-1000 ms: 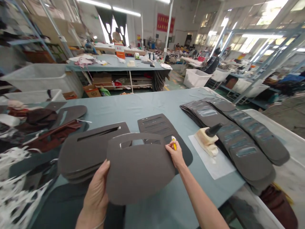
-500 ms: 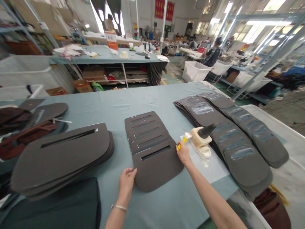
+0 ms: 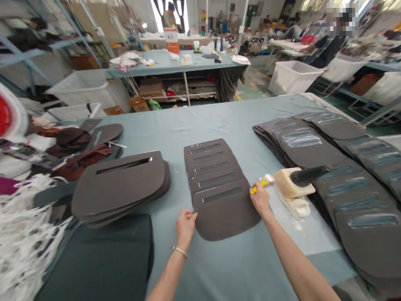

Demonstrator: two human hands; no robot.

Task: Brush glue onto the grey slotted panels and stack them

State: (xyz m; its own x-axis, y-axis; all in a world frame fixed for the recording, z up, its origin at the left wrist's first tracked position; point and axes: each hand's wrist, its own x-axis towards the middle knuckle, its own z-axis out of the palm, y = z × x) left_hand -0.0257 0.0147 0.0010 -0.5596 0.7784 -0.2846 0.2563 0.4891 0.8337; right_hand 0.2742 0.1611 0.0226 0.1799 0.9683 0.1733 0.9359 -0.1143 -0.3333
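Several dark grey-brown panels (image 3: 227, 215) with rounded ends and long slots lie overlapped in a row before me. My left hand (image 3: 185, 225) pinches the left edge of the nearest panel. A brush with a yellow handle (image 3: 254, 190) is in my right hand (image 3: 260, 200), whose fingers are closed at that panel's right edge. The white bristles lie close to a cream container (image 3: 286, 182) with a black cone-shaped part (image 3: 308, 175). Under the container is a whitish cloth-like piece (image 3: 300, 207).
To the left a stack of slotted panels (image 3: 122, 184) lies near a folded dark green fabric (image 3: 106, 255). More panels (image 3: 369, 246) with glossy streaks around their slots are fanned out on the right. A blue-covered table (image 3: 163, 125) bears everything. One person (image 3: 328, 46) sits beyond a white bin (image 3: 291, 77).
The camera has turned left, so everything sits further right in view. The nearest panel's slot looked black before and now shows grey-blue like the others. Both hands remain at its edges.
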